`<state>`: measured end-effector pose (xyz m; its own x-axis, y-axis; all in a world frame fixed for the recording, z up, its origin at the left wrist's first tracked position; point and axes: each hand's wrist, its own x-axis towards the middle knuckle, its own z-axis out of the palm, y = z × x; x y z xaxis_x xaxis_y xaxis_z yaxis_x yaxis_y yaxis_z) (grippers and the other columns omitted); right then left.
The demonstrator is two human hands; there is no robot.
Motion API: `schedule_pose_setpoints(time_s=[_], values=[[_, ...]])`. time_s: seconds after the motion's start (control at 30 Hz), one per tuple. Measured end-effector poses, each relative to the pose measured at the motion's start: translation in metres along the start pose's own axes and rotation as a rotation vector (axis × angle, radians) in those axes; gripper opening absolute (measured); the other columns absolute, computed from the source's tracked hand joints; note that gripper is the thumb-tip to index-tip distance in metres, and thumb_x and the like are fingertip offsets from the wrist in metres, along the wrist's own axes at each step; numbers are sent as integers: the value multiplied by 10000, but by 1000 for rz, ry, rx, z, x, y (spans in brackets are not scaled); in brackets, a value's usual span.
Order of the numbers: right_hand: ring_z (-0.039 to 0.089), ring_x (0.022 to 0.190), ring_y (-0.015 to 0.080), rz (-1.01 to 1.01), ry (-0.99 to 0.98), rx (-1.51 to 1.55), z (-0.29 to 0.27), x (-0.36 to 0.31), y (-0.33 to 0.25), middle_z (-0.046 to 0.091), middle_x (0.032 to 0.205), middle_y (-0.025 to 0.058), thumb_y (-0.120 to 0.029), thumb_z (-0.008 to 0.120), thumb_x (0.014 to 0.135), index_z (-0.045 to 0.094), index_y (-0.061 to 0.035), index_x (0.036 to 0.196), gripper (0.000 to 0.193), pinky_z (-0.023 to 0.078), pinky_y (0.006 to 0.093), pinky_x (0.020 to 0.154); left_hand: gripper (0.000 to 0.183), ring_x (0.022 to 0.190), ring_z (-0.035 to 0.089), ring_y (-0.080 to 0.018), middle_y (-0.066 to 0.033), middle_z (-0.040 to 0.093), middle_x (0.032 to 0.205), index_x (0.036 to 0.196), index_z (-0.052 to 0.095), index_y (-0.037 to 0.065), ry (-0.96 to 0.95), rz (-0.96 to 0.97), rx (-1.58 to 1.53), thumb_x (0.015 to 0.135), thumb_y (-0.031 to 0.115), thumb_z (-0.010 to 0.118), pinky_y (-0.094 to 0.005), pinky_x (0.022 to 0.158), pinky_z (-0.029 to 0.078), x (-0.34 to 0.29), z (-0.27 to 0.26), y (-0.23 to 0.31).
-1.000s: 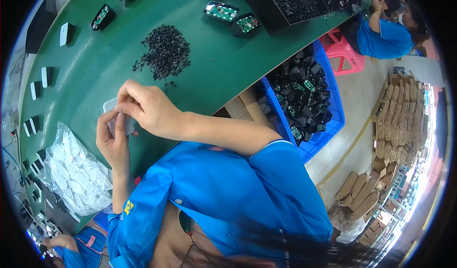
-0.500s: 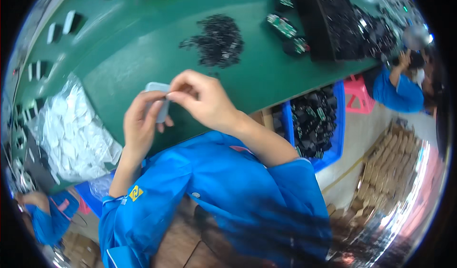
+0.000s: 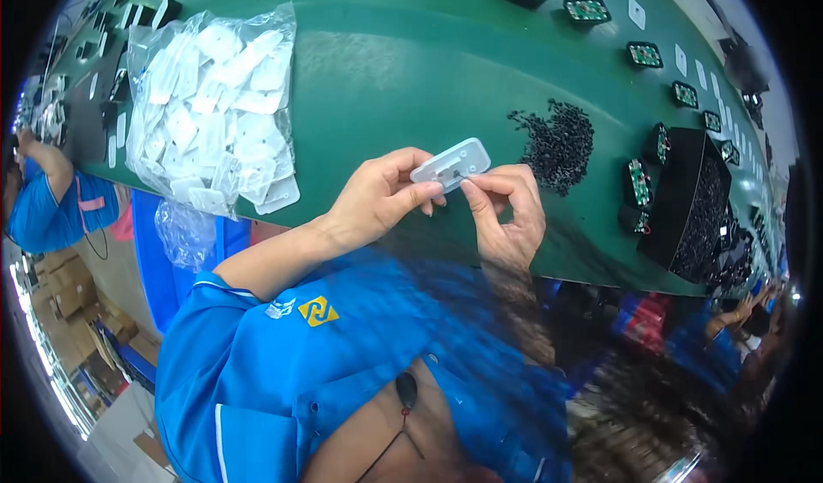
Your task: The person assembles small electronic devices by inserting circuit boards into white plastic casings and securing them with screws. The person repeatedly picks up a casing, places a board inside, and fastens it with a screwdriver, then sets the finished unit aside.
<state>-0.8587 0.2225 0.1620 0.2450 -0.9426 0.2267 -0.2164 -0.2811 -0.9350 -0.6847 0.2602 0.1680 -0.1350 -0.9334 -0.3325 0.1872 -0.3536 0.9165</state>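
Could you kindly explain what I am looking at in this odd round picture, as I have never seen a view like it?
It comes from a fisheye camera worn on a person's head, looking down, so straight edges bend. There is no machine, only two bare hands. The left hand and right hand together hold a small white plastic plate over a green work surface. On it lie a clear bag of similar white plates, a pile of small black parts, a black bin and small green circuit boards. A co-worker's blue sleeve shows at far left.

Belt point(image 3: 411, 72) was green; held plastic cover point(image 3: 450, 165) white-grey; small parts heap point(image 3: 557, 144) black; bagged covers point(image 3: 210, 106) white; sleeve point(image 3: 257, 354) blue w/ yellow logo.
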Motion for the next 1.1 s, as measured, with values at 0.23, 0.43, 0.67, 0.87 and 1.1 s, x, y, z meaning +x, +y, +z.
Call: schedule_pose_setpoints(time_s=[0.23,0.43,0.67,0.87,1.1], values=[[514,684,143,-75,-79,-76,8,4,-11,566,773,54,-4,707,763,627,-22,812,95,419,248,558,173,803,590,-124,-92,604,959,1063,559,-51,29,43,44,909,26,545,-254,744,498,-5,-3,-6],[476,627,104,-38,-59,-103,14,3,-11,517,736,43,3,689,779,575,-18,794,117,397,223,535,142,792,583,-128,-104,567,985,1022,565,-53,78,216,264,891,0,549,-250,720,502,-8,1,-1],[435,635,65,78,-30,133,27,-9,2,500,770,24,-19,679,815,568,-18,852,117,359,198,526,117,805,575,-129,-103,558,970,973,571,-49,137,470,476,876,17,579,-239,671,500,-4,-6,-9],[448,702,112,37,-6,-130,5,4,-13,524,900,57,-98,747,754,610,-31,975,268,378,224,606,107,775,562,-119,-82,557,892,944,582,-41,100,279,342,875,40,592,-239,645,478,-6,-9,-8],[430,632,102,339,-331,-84,-2,18,-12,560,784,33,-86,732,746,607,-27,910,214,378,244,566,114,741,560,-111,-70,562,872,952,585,-34,46,296,542,874,48,595,-235,623,465,-6,-10,-2]])
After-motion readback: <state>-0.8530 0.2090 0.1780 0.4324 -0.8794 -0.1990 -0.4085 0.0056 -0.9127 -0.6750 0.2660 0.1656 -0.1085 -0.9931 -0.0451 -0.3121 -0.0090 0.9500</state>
